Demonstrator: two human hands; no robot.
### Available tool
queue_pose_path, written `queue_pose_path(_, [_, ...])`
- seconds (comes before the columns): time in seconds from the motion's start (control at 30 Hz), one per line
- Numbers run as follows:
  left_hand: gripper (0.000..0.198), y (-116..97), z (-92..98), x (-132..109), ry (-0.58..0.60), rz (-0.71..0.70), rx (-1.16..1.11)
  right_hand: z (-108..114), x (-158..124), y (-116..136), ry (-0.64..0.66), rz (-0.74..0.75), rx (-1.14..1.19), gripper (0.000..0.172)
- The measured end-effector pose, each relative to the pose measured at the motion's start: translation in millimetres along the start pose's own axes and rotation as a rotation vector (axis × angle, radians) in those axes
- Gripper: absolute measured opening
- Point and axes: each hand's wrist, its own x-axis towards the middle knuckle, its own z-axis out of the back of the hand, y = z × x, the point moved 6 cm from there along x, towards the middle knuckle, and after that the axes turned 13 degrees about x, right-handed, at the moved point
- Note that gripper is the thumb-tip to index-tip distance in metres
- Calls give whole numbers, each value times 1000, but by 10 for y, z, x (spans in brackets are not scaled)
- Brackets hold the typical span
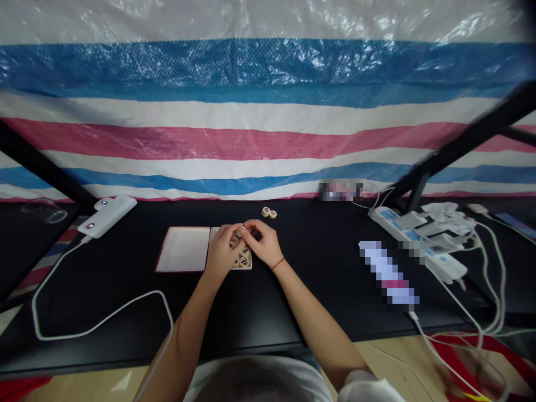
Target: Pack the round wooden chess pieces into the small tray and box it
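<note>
A shallow box (250, 266) holds several round, pale Chinese chess pieces (244, 261) marked with characters. Its white-lined lid (184, 249) lies open against the left side of the box. My left hand (221, 249) rests over the box, covering its left part, with thumb and fingers apart around the pieces. At the far right corner of the box, my right hand (265, 244) pinches a chess piece (240, 230) close to my left fingertips. Two more chess pieces (269, 213) sit on the table beyond my right hand, side by side and touching.
On the black table (318, 268), a white device (113, 216) with a cable lies at the left. A blurred phone-like object (389, 273) and a white power strip (419, 245) with tangled cables lie at the right. A striped plastic sheet (251, 139) hangs behind.
</note>
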Motion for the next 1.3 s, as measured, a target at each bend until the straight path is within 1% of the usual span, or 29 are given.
queue_pose_path(0.03, [22,-5,-5,-7,-4,-18,19,-66,-29,46,20,0,19,22])
queue_pose_path(0.1, [20,-8,-14,-16,-17,-50,44,-128,-58,93,19,5,25,21])
queue_pose_path(0.17, [22,-11,-22,-21,-27,-81,58,-113,-44,78,14,13,27,22])
queue_pose_path(0.2, [26,-10,-28,-21,-24,-89,62,-66,-23,48,-2,15,24,22])
queue_pose_path(0.27, [36,1,-40,-17,-5,-75,59,128,37,-64,-102,7,-1,25])
queue_pose_path(0.33, [42,12,-47,-11,24,-44,44,424,87,-237,-281,-32,-60,30])
queue_pose_path(0.4, [42,14,-42,-7,44,-20,24,703,107,-432,-427,-94,-166,33])
queue_pose_path(0.43, [41,12,-39,-7,49,-12,12,797,117,-522,-450,-116,-216,32])
queue_pose_path(0.47, [42,10,-35,-7,53,-5,1,855,128,-598,-441,-125,-253,32])
queue_pose_path(0.53, [47,12,-36,-10,63,18,-16,891,148,-710,-389,-120,-312,31])
queue_pose_path(0.7, [61,26,-44,-16,85,74,-49,760,197,-806,-258,-77,-441,30])
queue_pose_path(0.9, [63,-22,-13,-13,88,57,-78,697,229,-875,-142,-134,-509,21])
queue_pose_path(1.1, [62,-42,-46,-20,103,4,-69,697,225,-875,-127,-156,-557,20])
queue_pose_path(1.2, [57,-15,-63,-23,112,18,-58,693,229,-887,-136,-158,-560,18])
queue_pose_path(1.3, [49,13,-51,-23,86,54,-22,696,235,-902,-155,-161,-555,18])
